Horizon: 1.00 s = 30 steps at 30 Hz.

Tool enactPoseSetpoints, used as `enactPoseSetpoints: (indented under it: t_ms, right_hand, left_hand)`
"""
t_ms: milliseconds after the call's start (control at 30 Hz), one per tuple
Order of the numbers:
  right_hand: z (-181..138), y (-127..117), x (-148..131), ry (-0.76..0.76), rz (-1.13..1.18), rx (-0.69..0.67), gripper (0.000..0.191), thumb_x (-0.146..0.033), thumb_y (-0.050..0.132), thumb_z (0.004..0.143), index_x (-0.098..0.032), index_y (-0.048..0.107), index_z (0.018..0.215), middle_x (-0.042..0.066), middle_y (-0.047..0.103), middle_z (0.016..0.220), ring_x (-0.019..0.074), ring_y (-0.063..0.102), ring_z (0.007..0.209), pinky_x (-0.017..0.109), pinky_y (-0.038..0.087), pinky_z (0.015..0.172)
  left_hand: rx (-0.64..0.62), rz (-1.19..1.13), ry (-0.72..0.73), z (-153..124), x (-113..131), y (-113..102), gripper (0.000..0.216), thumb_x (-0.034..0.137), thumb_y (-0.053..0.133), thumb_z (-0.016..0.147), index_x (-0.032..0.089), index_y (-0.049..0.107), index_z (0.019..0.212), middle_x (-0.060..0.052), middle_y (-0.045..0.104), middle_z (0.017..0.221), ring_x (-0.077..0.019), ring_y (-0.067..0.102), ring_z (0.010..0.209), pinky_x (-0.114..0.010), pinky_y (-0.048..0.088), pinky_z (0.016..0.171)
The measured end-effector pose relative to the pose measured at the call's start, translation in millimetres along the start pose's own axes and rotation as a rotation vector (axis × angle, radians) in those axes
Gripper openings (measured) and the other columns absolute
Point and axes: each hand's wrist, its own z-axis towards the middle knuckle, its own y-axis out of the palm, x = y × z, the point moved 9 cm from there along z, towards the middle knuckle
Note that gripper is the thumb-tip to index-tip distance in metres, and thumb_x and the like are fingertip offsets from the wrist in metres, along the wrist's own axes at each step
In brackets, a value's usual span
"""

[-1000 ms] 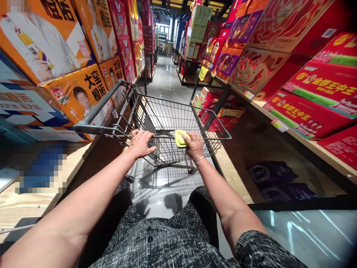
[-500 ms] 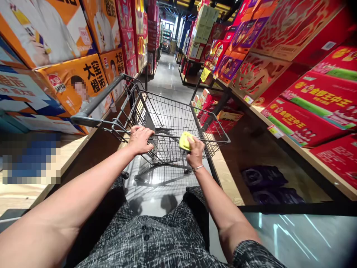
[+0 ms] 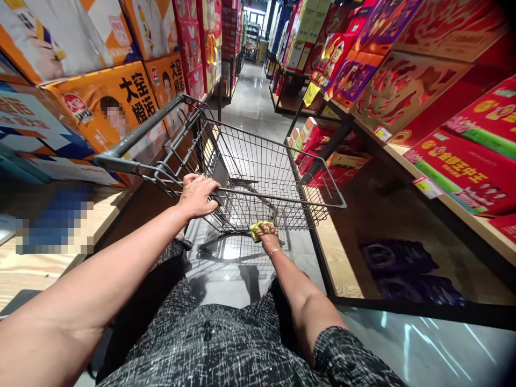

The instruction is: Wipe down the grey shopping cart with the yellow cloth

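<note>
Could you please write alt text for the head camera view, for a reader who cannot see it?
A person's left hand grips the rim of a wire shopping cart, while the right hand presses a yellow cloth against the cart's lower frame. Stacked orange boxes line the aisle's left side, red boxes the right.

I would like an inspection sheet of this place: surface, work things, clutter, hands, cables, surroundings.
Surface: glossy grey tile floor, reflecting light.
Job's things: dark wire shopping cart, basket holds nothing visible; yellow cloth pressed on its lower near side.
Clutter: dark packs on low wooden shelf.
Hands: left hand grips cart's top rim; right hand holds cloth.
Cables: nothing seen.
Surroundings: orange cartons left, red gift boxes right.
</note>
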Motion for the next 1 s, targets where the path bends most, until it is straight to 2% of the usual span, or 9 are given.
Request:
enactPoseSetpoints:
  t_ms: [100, 167, 267, 367, 467, 567, 833, 933, 1000]
  right_hand:
    - [-5.9, 4.3, -0.1, 0.002, 0.014, -0.024, 0.025, -0.015, 0.063, 0.09, -0.03, 0.076, 0.105, 0.006, 0.067, 0.119, 0.0275, 0.046, 0.118, 0.042, 0.037, 0.097]
    - [0.0, -12.7, 4.1, 0.022, 0.008, 0.001, 0.028, -0.013, 0.062, 0.089, -0.03, 0.076, 0.107, 0.006, 0.065, 0.123, 0.0281, 0.045, 0.119, 0.042, 0.037, 0.098]
    - [12.5, -79.7, 14.7, 0.019, -0.005, 0.26, 0.036, -0.013, 0.061, 0.09, -0.035, 0.074, 0.115, 0.006, 0.06, 0.129, 0.0278, 0.043, 0.123, 0.045, 0.04, 0.102]
    - [14.5, -157.9, 27.8, 0.015, -0.029, 0.615, 0.04, -0.015, 0.06, 0.092, -0.039, 0.071, 0.122, 0.005, 0.053, 0.132, 0.0276, 0.036, 0.131, 0.047, 0.04, 0.11]
    - [17.2, -187.5, 39.6, 0.065, -0.059, 0.735, 0.043, -0.01, 0.058, 0.09, -0.037, 0.069, 0.122, 0.007, 0.049, 0.132, 0.0279, 0.033, 0.134, 0.05, 0.039, 0.114]
    - [17.1, -165.4, 51.8, 0.158, -0.038, 0.696, 0.041, -0.005, 0.053, 0.087, -0.033, 0.073, 0.11, 0.007, 0.05, 0.125, 0.0272, 0.035, 0.13, 0.05, 0.039, 0.113]
    - [-23.9, -19.6, 95.8, 0.47, 0.226, 0.176, 0.045, -0.001, 0.05, 0.068, -0.02, 0.074, 0.101, 0.009, 0.057, 0.118, 0.0258, 0.047, 0.113, 0.044, 0.042, 0.102]
    - [-38.5, 6.1, 102.8, 0.552, 0.28, 0.074, 0.049, 0.0, 0.05, 0.059, -0.02, 0.072, 0.098, 0.009, 0.06, 0.114, 0.0233, 0.049, 0.106, 0.04, 0.043, 0.098]
    - [-38.7, 2.3, 103.8, 0.562, 0.274, 0.088, 0.055, 0.0, 0.049, 0.057, -0.02, 0.07, 0.104, 0.01, 0.059, 0.117, 0.024, 0.049, 0.109, 0.042, 0.041, 0.101]
  left_hand:
    - [-0.054, 0.032, -0.019, -0.2, -1.2, 1.6, 0.033, 0.025, 0.058, 0.075, 0.022, 0.066, 0.107, -0.006, 0.073, 0.105, -0.0284, 0.061, 0.107, -0.048, 0.03, 0.105]
    - [-0.088, 0.08, -0.046, 0.3, 1.0, 2.7, 0.032, 0.026, 0.058, 0.079, 0.021, 0.067, 0.11, -0.008, 0.072, 0.107, -0.0301, 0.059, 0.11, -0.05, 0.03, 0.105]
    - [-0.101, 0.162, -0.043, 7.1, 19.9, 1.9, 0.046, 0.03, 0.061, 0.083, 0.022, 0.064, 0.129, -0.013, 0.063, 0.133, -0.036, 0.049, 0.13, -0.055, 0.022, 0.112]
    - [-0.163, 0.145, 0.066, 23.4, 61.5, 10.3, 0.065, 0.033, 0.064, 0.086, 0.027, 0.048, 0.149, -0.011, 0.042, 0.158, -0.0358, 0.032, 0.146, -0.056, 0.014, 0.118]
    - [-0.252, 0.06, 0.159, 42.1, 101.8, 27.4, 0.072, 0.037, 0.061, 0.09, 0.023, 0.037, 0.156, -0.009, 0.042, 0.16, -0.0316, 0.035, 0.146, -0.051, 0.02, 0.118]
    - [-0.315, 0.06, 0.218, 54.8, 122.9, 46.1, 0.069, 0.039, 0.061, 0.09, 0.018, 0.042, 0.153, -0.011, 0.059, 0.145, -0.0318, 0.052, 0.131, -0.051, 0.028, 0.113]
    - [-0.373, 0.065, 0.17, 63.9, 115.6, 57.4, 0.051, 0.053, 0.059, 0.091, 0.027, 0.057, 0.134, -0.004, 0.07, 0.13, -0.0284, 0.065, 0.116, -0.04, 0.045, 0.09]
    - [-0.35, 0.077, 0.207, 62.8, 119.1, 54.5, 0.055, 0.056, 0.059, 0.089, 0.025, 0.055, 0.135, -0.005, 0.069, 0.128, -0.0289, 0.064, 0.116, -0.041, 0.045, 0.092]
    - [-0.335, 0.087, 0.229, 61.8, 121.0, 54.2, 0.057, 0.056, 0.058, 0.089, 0.022, 0.055, 0.135, -0.007, 0.069, 0.129, -0.0296, 0.063, 0.116, -0.042, 0.044, 0.094]
